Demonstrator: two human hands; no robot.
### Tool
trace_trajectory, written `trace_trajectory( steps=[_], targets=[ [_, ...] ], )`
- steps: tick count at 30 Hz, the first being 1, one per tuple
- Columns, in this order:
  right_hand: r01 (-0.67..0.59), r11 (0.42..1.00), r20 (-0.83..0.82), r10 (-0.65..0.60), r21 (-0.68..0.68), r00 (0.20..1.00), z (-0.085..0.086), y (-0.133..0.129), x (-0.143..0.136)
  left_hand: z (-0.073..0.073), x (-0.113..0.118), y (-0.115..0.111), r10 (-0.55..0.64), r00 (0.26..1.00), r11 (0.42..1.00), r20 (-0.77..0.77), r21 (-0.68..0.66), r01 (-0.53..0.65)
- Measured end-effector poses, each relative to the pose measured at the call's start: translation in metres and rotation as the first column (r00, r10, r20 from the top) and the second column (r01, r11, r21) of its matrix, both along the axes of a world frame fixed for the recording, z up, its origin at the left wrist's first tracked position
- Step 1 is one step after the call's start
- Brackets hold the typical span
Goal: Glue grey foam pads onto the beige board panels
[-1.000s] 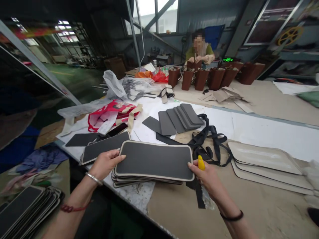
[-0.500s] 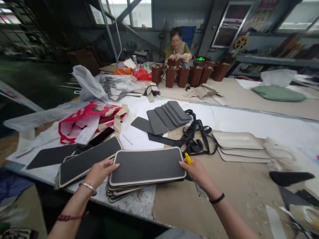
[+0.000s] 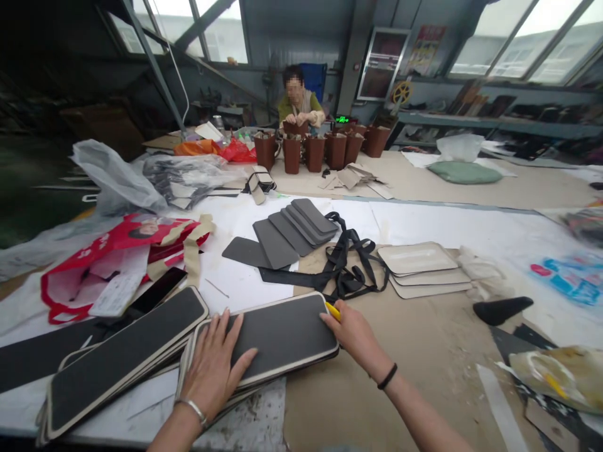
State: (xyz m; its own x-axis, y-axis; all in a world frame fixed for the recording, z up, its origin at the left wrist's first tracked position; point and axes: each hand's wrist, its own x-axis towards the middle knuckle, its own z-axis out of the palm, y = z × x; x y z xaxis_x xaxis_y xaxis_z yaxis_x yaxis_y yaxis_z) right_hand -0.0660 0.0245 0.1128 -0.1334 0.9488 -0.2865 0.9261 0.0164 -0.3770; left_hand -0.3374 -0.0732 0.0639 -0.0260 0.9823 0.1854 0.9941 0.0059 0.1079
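Directly in front of me lies a stack of dark grey rectangular panels with cream edges; its top panel (image 3: 287, 333) is tilted slightly, right end farther away. My left hand (image 3: 219, 351) rests on the left end of this panel, fingers spread flat. At the panel's right edge, my right hand (image 3: 351, 326) is closed around a small yellow-handled tool (image 3: 333, 311), whose working end I cannot make out. A second stack of similar, longer panels (image 3: 127, 358) sits to the left, angled across the table.
Beyond are loose grey pieces (image 3: 276, 245), tangled black straps (image 3: 353, 263) and cream panels (image 3: 419, 258). A red bag (image 3: 117, 251) and clear plastic (image 3: 117, 176) lie left. Across the table a person (image 3: 301, 103) works behind brown containers (image 3: 315, 152). A tape roll (image 3: 551, 373) lies right.
My left hand has gone from gripping the panel's left edge to lying flat on top. My right hand has moved to the upper right edge, the yellow tool lowered. The view has shifted right.
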Motion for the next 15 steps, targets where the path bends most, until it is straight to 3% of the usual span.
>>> trace_trajectory(
  steps=[5, 9, 11, 15],
  targets=[
    [0.004, 1.0, -0.026, -0.004, -0.017, 1.0, -0.007, 0.001, 0.0, -0.014, -0.005, -0.001, -0.025, 0.998, 1.0, -0.054, -0.018, 0.024],
    [0.029, 1.0, -0.115, -0.028, 0.005, 0.993, -0.001, 0.003, 0.004, -0.017, -0.011, 0.0, -0.018, 1.0, 1.0, 0.017, -0.015, 0.018],
    [0.053, 0.998, -0.22, -0.042, 0.045, 0.974, 0.014, 0.002, 0.01, -0.011, -0.014, 0.002, -0.015, 0.994, 0.999, 0.108, 0.037, 0.011],
    [0.063, 0.995, -0.514, -0.013, 0.081, 0.858, 0.067, -0.02, 0.042, 0.016, -0.017, 0.002, -0.085, 0.927, 0.993, 0.365, 0.113, 0.047]
  ],
)
